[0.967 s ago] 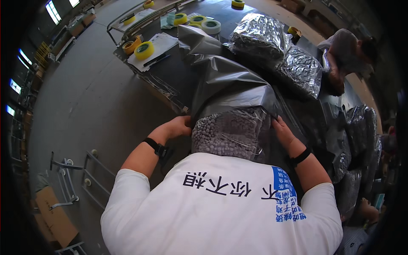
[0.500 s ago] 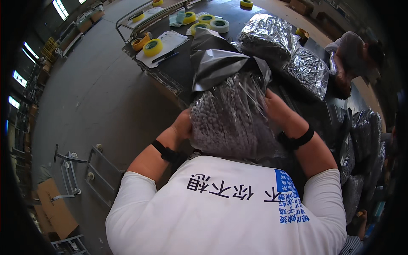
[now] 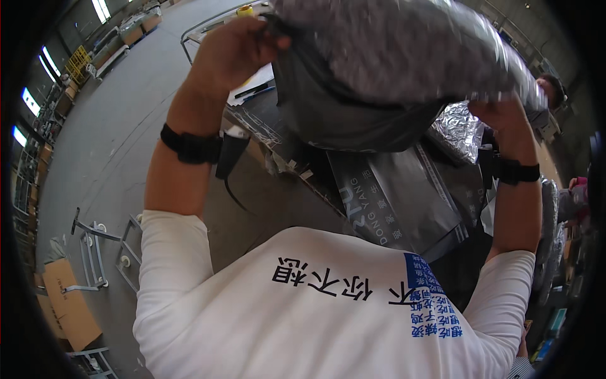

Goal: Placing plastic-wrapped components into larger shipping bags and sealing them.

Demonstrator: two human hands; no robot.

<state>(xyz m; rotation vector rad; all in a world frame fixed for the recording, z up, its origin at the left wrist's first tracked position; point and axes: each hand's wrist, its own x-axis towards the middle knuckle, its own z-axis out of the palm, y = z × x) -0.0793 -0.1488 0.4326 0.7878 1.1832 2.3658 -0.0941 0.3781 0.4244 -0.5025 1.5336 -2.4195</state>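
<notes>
Above the desk (image 3: 266, 107), left grip (image 3: 237, 50) pinches dark bag (image 3: 353, 123), right grip's (image 3: 510, 120) hold unclear; wrapped bundle (image 3: 404, 50) appears only partly bagged.

A warehouse-like packing workshop; broad grey floor (image 3: 126, 132), cardboard carton (image 3: 72, 304) and silvery wrapped package (image 3: 461, 129) show it.

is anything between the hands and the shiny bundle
Yes: the dark bag, its edge in the left hand, lies between that hand and the bundle. Nothing visible stands between the right hand and the bundle; blur hides exact contact.
</notes>
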